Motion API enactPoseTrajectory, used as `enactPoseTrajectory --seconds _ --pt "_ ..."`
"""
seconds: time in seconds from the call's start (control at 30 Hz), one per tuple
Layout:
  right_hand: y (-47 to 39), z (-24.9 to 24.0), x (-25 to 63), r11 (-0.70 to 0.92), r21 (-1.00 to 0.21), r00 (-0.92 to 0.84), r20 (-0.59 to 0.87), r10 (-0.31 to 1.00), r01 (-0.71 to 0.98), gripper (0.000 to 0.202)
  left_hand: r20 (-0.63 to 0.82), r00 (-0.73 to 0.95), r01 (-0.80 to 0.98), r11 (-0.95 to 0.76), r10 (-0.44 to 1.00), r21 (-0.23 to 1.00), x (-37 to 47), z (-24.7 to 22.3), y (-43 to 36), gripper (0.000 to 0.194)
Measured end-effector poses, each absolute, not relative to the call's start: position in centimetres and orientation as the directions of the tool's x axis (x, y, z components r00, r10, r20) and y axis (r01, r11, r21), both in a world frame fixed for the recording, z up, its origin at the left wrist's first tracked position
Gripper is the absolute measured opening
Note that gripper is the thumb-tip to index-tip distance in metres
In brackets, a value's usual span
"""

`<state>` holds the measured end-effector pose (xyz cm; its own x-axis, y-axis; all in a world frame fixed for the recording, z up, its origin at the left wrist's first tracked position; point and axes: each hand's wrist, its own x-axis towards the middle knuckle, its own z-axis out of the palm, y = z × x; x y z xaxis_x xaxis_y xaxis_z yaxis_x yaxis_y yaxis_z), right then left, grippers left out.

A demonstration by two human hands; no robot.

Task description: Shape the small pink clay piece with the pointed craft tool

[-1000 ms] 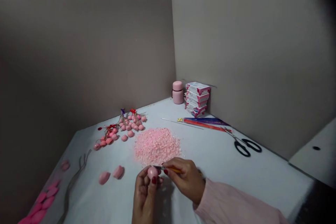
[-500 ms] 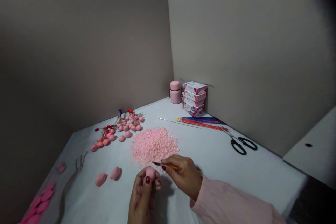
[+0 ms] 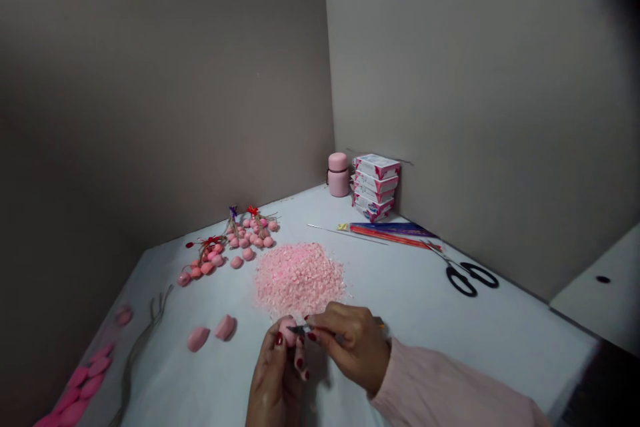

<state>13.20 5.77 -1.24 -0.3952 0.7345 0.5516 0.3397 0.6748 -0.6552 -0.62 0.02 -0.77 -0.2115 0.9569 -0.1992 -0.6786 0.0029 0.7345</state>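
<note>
My left hand [image 3: 274,373] pinches a small rounded pink soap ball [image 3: 287,331] between thumb and fingers near the front of the table. In my right hand [image 3: 350,343] is a craft knife [image 3: 298,330] with a pointed dark blade and a yellow-orange handle, mostly covered by my fingers. Its blade lies against the right side of the ball. Just beyond both hands spreads a heap of pink soap shavings [image 3: 300,277]. Two chunky pink soap pieces [image 3: 198,339] rest to the left of my left hand.
Strung pink balls with ribbons [image 3: 250,233] lie at the back left. Brown cords [image 3: 134,360] and bright pink ovals [image 3: 83,387] sit at left. Toward the back right are a pink flask [image 3: 338,177], stacked boxes [image 3: 375,188], red and purple strips [image 3: 385,232] and scissors [image 3: 463,273]. Grey panels [image 3: 200,100] enclose the table.
The knife blade has come down from above the ball onto its right side. The left fingers have shifted slightly around the ball. The whole view has moved a little.
</note>
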Motion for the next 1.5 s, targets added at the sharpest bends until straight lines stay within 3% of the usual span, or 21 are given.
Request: enactPoseTrajectory --seconds 0.2,0.53,0.77,1.0,1.27,1.5 --pt "6.1 -1.1 13.3 0.666 -0.661 -0.362 0.561 0.744 0.345 0.018 -0.321 -0.175 -0.736 0.092 0.931 0.670 -0.5 -0.2 -0.1 0.029" --pt "5.0 -0.5 13.1 0.717 -0.623 -0.451 0.566 0.690 0.314 0.027 -0.362 -0.126 -0.782 0.132 0.924 0.609 -0.7 -0.2 -0.1 0.030" --pt "6.2 -0.9 13.3 0.648 -0.678 -0.351 0.546 0.760 0.347 0.018 -0.303 -0.067 -0.777 0.141 0.951 0.613 -0.5 0.1 -0.1 0.023" --pt "4.9 -0.1 12.9 0.706 -0.658 -0.414 0.585 0.698 0.261 0.025 -0.328 -0.127 -0.769 0.116 0.936 0.629 -0.6 -0.4 -0.1 0.027" --pt "5.0 -0.4 13.0 0.709 -0.615 -0.461 0.547 0.699 0.346 0.027 -0.232 -0.179 -0.661 0.057 0.956 0.748 -0.5 -0.7 0.1 0.026" --pt "6.0 -0.8 13.2 0.629 -0.704 -0.373 0.515 0.772 0.329 0.018 -0.205 -0.183 -0.651 0.038 0.962 0.758 -0.7 -0.9 0.1 0.031"
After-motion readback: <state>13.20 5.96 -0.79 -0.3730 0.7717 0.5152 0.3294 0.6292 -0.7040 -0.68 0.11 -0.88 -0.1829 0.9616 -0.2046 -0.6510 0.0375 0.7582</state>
